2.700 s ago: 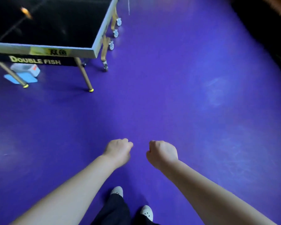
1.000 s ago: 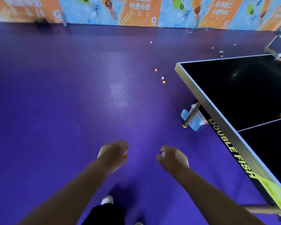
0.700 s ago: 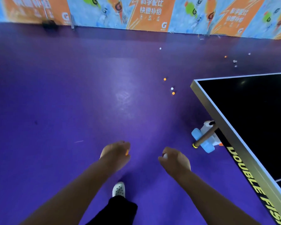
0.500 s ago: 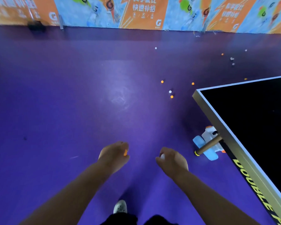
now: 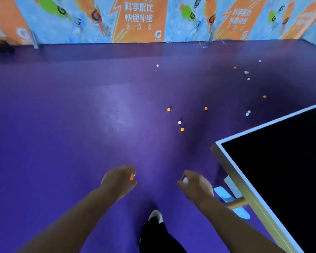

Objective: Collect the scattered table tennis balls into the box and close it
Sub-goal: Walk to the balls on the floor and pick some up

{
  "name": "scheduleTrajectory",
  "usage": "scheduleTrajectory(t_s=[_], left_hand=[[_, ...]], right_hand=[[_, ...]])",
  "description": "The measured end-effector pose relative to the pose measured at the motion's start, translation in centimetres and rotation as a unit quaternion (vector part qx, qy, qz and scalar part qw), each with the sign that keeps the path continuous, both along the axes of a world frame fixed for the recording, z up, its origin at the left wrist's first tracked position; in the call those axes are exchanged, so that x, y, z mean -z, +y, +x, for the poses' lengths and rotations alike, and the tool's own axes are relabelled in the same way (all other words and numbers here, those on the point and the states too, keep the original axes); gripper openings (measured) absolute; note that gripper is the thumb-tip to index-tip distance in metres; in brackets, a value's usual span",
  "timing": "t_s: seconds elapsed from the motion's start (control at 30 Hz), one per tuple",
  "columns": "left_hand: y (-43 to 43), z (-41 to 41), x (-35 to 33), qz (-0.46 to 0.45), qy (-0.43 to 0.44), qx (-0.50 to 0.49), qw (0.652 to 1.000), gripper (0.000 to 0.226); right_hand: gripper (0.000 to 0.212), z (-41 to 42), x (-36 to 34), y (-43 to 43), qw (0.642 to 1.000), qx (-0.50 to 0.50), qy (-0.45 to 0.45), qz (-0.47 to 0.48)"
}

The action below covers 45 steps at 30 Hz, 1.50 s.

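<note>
Low in the frame, the left hand (image 5: 118,181) curls around an orange ball (image 5: 131,176) and the right hand (image 5: 195,187) grips a white ball (image 5: 185,180), both above the purple floor (image 5: 62,143). Scattered balls (image 5: 182,129) dot the centre and upper right. The blue-and-white box (image 5: 223,194) sits at lower right, partly hidden under the black table (image 5: 281,170).
</note>
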<state>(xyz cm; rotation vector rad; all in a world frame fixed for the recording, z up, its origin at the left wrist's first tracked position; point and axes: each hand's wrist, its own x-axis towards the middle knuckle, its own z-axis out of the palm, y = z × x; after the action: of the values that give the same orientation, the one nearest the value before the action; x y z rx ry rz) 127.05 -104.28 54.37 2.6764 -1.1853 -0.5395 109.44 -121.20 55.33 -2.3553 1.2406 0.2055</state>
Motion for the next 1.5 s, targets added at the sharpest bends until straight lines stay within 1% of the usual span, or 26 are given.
scheduleTrajectory(t_s=[0.13,0.23,0.43,0.6,0.7,0.87,0.93,1.07,1.23,1.33,1.5], left_hand=[[-8.6,5.7,-1.5,-0.003,-0.008,0.007,1.0,0.024],[-14.2,9.6,-1.9,-0.015,-0.013,0.012,1.0,0.023],[-24.1,16.7,-0.6,-0.004,0.0,0.061,0.998,0.023],[-34.5,24.0,0.2,-0.037,0.018,0.117,0.992,0.022],[-41.1,28.8,0.0,-0.062,0.012,0.145,0.987,0.022],[-51.0,35.6,-0.8,-0.056,0.022,0.222,0.973,0.015],[-54.9,37.4,-0.6,-0.051,0.022,0.25,0.967,0.015],[-61.2,38.0,0.5,-0.007,0.041,0.319,0.947,0.015],[-69.2,35.5,2.0,0.021,0.059,0.405,0.912,0.017],[-74.6,33.3,3.0,0.04,0.064,0.439,0.895,0.018],[-84.0,29.3,4.6,0.065,0.043,0.502,0.861,0.014]], right_hand=[[0.012,6.5,-0.3,-7.9,0.999,-0.028,0.011,0.013],[0.021,10.7,-0.9,-13.1,0.999,-0.044,0.021,0.009],[0.021,16.3,-0.3,-21.9,0.999,-0.012,0.035,0.014],[0.018,21.1,1.2,-29.0,0.997,0.053,0.046,0.018],[0.011,24.4,1.7,-33.3,0.993,0.11,0.034,0.026],[0.009,30.1,1.8,-39.5,0.97,0.237,0.012,0.056],[0.009,31.6,2.1,-41.7,0.96,0.27,0.008,0.066],[0.01,32.5,2.9,-44.1,0.943,0.321,0.023,0.084],[0.011,30.8,4.5,-48.4,0.91,0.401,0.022,0.098],[0.014,29.3,5.7,-52.0,0.891,0.439,0.017,0.114],[0.015,26.7,8.4,-60.0,0.866,0.482,0.009,0.132]])
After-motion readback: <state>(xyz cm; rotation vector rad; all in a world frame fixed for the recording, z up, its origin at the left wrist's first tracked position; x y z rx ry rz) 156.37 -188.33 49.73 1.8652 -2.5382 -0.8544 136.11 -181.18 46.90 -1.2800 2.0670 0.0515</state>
